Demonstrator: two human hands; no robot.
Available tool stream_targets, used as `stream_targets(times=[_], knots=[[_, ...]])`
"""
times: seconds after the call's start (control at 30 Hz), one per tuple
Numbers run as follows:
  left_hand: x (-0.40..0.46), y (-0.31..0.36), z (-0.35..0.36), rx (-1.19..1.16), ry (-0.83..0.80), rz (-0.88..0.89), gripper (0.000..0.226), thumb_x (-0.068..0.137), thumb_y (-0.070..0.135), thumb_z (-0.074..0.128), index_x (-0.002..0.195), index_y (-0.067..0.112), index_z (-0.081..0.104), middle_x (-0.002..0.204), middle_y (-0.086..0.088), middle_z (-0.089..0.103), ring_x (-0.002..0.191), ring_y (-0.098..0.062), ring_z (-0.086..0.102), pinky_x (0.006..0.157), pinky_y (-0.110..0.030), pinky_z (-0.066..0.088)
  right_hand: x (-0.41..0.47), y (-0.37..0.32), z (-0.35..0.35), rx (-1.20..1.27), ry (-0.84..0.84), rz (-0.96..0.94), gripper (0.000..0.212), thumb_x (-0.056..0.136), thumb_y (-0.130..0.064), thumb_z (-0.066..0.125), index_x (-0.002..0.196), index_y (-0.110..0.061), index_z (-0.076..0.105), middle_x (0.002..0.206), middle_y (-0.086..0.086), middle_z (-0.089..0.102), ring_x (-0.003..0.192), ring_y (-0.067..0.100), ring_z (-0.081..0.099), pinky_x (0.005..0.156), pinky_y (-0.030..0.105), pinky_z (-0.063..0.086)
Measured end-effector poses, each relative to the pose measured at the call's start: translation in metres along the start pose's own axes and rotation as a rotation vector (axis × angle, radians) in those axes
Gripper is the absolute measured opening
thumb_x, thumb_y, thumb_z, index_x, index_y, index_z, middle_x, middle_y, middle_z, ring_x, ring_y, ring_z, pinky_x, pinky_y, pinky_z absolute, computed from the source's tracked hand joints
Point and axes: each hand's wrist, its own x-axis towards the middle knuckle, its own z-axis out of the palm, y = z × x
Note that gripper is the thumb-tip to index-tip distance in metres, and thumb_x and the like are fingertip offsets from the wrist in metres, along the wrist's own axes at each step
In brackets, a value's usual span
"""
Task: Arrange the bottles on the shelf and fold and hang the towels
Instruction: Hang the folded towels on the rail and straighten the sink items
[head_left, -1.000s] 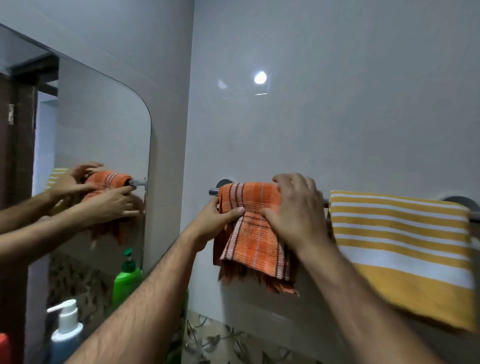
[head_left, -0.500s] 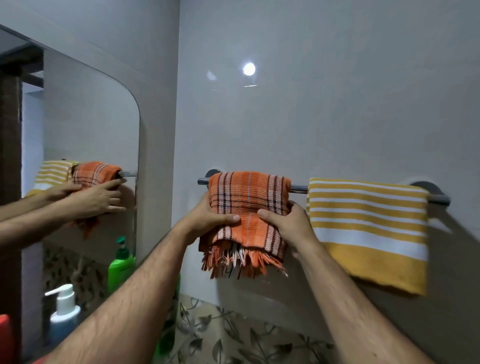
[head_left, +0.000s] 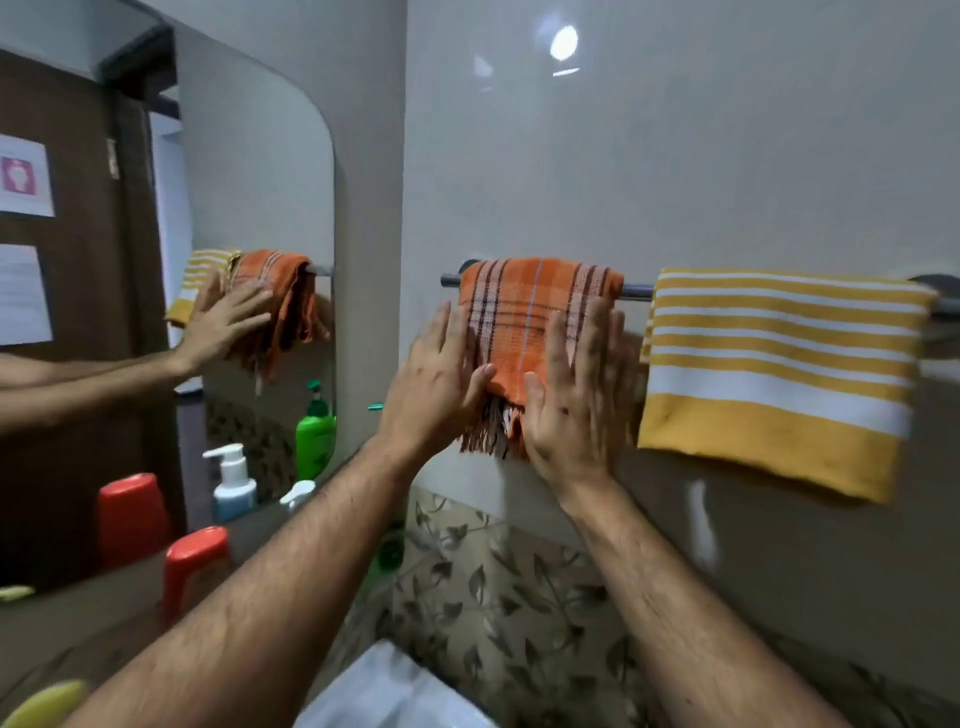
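Observation:
An orange plaid towel (head_left: 530, 322) with a fringed hem hangs folded over the metal towel rail (head_left: 636, 291) on the wall. My left hand (head_left: 436, 382) lies flat against its left edge, fingers straight and apart. My right hand (head_left: 576, 395) lies flat over its lower right part, fingers spread. Neither hand grips the cloth. To the right on the same rail hangs a yellow towel (head_left: 779, 374) with white stripes. A red-capped bottle (head_left: 192, 564) stands on the shelf at lower left, and a white pump top (head_left: 297, 492) shows behind my left forearm.
A large mirror (head_left: 249, 182) on the left wall reflects my hands, both towels, a green pump bottle and a white pump bottle. Leaf-patterned tiles (head_left: 498, 597) run below the rail. A white sink edge (head_left: 384, 691) shows at the bottom.
My hands have let go of the orange towel's sides and now lie flat and open on it. The view has shifted down and to the left.

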Motion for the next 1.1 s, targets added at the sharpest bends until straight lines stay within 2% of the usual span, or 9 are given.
stream_targets(times=[0.13, 0.27, 0.43, 0.63, 0.73, 0.87, 1.0, 1.1], knots=[[-0.043, 0.001, -0.001, 0.174, -0.016, 0.029, 0.066, 0.099, 0.039, 0.046, 0.153, 0.012, 0.019, 0.160, -0.014, 0.020, 0.147, -0.028, 0.021, 0.117, -0.042, 0.019, -0.029, 0.000, 0.000, 0.043, -0.112, -0.083, 0.058, 0.098, -0.037, 0.041, 0.151, -0.014, 0.036, 0.163, 0.014, 0.016, 0.151, 0.034, 0.008, 0.121, 0.054, 0.008], [-0.096, 0.005, 0.007, 0.290, -0.127, -0.028, 0.070, 0.098, 0.051, 0.029, 0.153, 0.010, 0.020, 0.161, -0.013, 0.017, 0.149, -0.025, 0.016, 0.121, -0.040, 0.017, -0.075, 0.008, -0.002, 0.199, -0.188, -0.132, 0.060, 0.102, -0.044, 0.031, 0.151, -0.011, 0.034, 0.162, 0.015, 0.019, 0.152, 0.031, 0.009, 0.122, 0.050, 0.009], [-0.173, 0.017, 0.016, 0.356, -0.271, -0.191, 0.074, 0.097, 0.058, 0.023, 0.153, 0.009, 0.020, 0.162, -0.012, 0.013, 0.150, -0.024, 0.010, 0.121, -0.043, 0.016, -0.138, 0.018, 0.003, 0.338, -0.462, -0.170, 0.079, 0.096, -0.066, 0.019, 0.154, -0.013, 0.026, 0.164, 0.009, 0.009, 0.153, 0.024, 0.002, 0.122, 0.042, 0.002], [-0.271, 0.025, 0.011, 0.491, -0.425, -0.381, 0.083, 0.093, 0.064, 0.013, 0.152, 0.006, 0.023, 0.161, -0.013, 0.015, 0.150, -0.026, 0.012, 0.120, -0.045, 0.018, -0.203, 0.021, 0.011, 0.443, -0.744, -0.252, 0.099, 0.085, -0.082, 0.009, 0.156, -0.013, 0.018, 0.165, 0.008, 0.003, 0.153, 0.024, -0.005, 0.123, 0.045, -0.002], [-0.323, 0.027, 0.000, 0.548, -0.507, -0.506, 0.091, 0.090, 0.070, 0.003, 0.152, 0.006, 0.023, 0.161, -0.012, 0.015, 0.150, -0.026, 0.012, 0.119, -0.047, 0.020, -0.239, 0.015, 0.011, 0.477, -0.851, -0.277, 0.105, 0.081, -0.086, 0.006, 0.157, -0.015, 0.014, 0.164, 0.003, -0.004, 0.152, 0.021, -0.010, 0.122, 0.041, -0.008], [-0.387, 0.035, -0.021, 0.616, -0.581, -0.660, 0.106, 0.080, 0.077, -0.012, 0.153, 0.007, 0.016, 0.162, -0.012, 0.010, 0.150, -0.026, 0.008, 0.120, -0.043, 0.011, -0.290, -0.005, 0.004, 0.520, -1.022, -0.333, 0.112, 0.074, -0.091, 0.000, 0.157, -0.016, 0.008, 0.165, 0.005, -0.006, 0.151, 0.019, -0.014, 0.121, 0.040, -0.012], [-0.436, 0.039, -0.044, 0.654, -0.633, -0.764, 0.103, 0.080, 0.077, -0.007, 0.154, 0.008, 0.010, 0.163, -0.012, 0.003, 0.151, -0.026, 0.002, 0.120, -0.042, 0.007, -0.336, -0.035, -0.003, 0.570, -1.153, -0.386, 0.113, 0.071, -0.092, 0.000, 0.158, -0.019, 0.003, 0.165, 0.004, -0.010, 0.150, 0.019, -0.018, 0.122, 0.043, -0.009], [-0.466, 0.037, -0.058, 0.670, -0.645, -0.816, 0.107, 0.077, 0.080, -0.011, 0.154, 0.008, 0.009, 0.163, -0.011, 0.003, 0.151, -0.026, 0.001, 0.120, -0.042, 0.005, -0.360, -0.059, -0.012, 0.610, -1.207, -0.417, 0.116, 0.068, -0.093, -0.003, 0.157, -0.020, 0.001, 0.165, 0.003, -0.011, 0.150, 0.019, -0.020, 0.122, 0.042, -0.009]])
